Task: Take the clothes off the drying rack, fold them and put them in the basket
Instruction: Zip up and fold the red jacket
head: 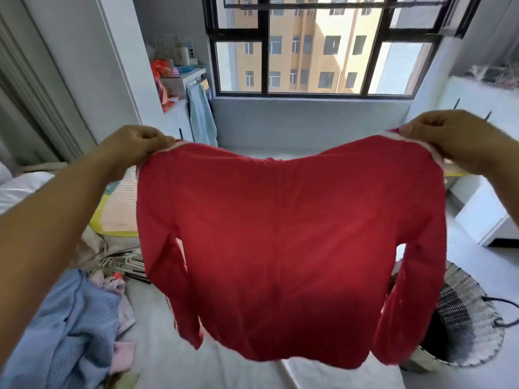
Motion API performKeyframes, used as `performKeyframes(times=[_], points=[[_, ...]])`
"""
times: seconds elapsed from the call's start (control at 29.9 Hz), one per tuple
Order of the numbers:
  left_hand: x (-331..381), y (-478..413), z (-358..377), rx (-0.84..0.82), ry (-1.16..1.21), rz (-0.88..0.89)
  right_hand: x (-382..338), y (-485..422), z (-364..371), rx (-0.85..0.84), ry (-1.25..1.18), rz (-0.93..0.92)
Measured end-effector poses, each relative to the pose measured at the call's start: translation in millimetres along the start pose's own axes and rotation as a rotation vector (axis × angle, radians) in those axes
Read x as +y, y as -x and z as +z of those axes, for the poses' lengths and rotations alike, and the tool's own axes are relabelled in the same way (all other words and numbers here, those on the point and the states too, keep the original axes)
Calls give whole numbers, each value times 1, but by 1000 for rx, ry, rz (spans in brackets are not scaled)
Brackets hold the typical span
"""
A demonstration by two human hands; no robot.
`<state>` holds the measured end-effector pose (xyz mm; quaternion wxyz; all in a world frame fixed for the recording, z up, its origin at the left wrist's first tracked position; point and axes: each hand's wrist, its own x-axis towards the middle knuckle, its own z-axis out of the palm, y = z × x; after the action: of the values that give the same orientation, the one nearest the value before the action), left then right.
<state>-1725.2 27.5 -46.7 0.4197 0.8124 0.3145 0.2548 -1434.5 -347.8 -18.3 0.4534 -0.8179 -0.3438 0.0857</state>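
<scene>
A red long-sleeved top hangs spread out in front of me, sleeves dangling at both sides. My left hand pinches its left shoulder and my right hand pinches its right shoulder, both at chest height. A woven black-and-white basket stands on the floor at the lower right, partly hidden behind the top's right sleeve. A heap of light blue and pink clothes lies at the lower left. No drying rack is visible.
A bed with grey sheet lies below the top. A window fills the far wall. White shelves with a hanging light blue towel stand at the back left; a white cabinet is on the right.
</scene>
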Motion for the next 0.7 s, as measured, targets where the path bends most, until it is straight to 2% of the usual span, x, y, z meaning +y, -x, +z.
performKeyframes(times=[0.07,0.17,0.3,0.43,0.57,0.7], points=[[-23,-7,27,-48,-77,-54,24,-8,25,12,101,95],[-52,-22,64,-59,-44,-97,57,-24,55,60,59,158],[-37,-56,72,13,77,-18,51,-45,45,233,9,60],[-5,-78,41,10,183,102,16,-50,17,288,-76,-38],[-9,-60,33,9,212,142,24,-34,15,242,-65,-23],[-74,-8,63,-216,186,-4,85,2,53,55,-50,61]])
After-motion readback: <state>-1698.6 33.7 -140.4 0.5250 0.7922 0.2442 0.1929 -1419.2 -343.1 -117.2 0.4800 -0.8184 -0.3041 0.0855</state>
